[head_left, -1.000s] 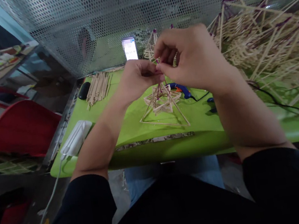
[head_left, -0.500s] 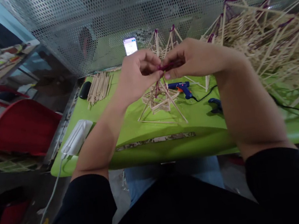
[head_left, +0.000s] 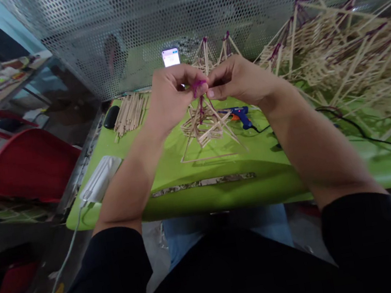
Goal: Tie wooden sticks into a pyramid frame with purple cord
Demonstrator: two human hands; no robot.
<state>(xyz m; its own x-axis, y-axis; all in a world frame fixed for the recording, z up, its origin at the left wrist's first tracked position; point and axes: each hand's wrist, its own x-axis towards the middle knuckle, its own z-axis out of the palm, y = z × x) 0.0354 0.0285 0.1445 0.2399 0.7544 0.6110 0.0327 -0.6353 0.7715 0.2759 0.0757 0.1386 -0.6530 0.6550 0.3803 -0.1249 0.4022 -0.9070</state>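
Purple yarn [head_left: 198, 87] is bunched at the top of a small pyramid-like frame of thin wooden sticks [head_left: 212, 136]. My left hand [head_left: 171, 94] is closed on the yarn, which lies over its thumb and fingertips. Close beside it, my right hand [head_left: 237, 81] pinches at the same spot with thumb and forefinger; the yarn between those fingertips is mostly hidden. Below my hands, purple strands run down inside the stick frame, whose lower sticks spread over the green table [head_left: 169, 170]. A blue glue gun [head_left: 242, 116] lies just right of the frame.
A bundle of loose sticks [head_left: 131, 112] and a black mouse-shaped object [head_left: 112, 117] lie at left, behind a white power strip [head_left: 101, 177]. A lit phone [head_left: 171, 57] leans on the perforated metal panel [head_left: 126, 29]. Many stick frames [head_left: 351, 59] pile up at right; a black cable [head_left: 366, 135] crosses there.
My right hand has moved left and its forearm swung inward, covering the dark blue tool on the table. The yarn now bunches over my left thumb, and the stick frame has shifted slightly.
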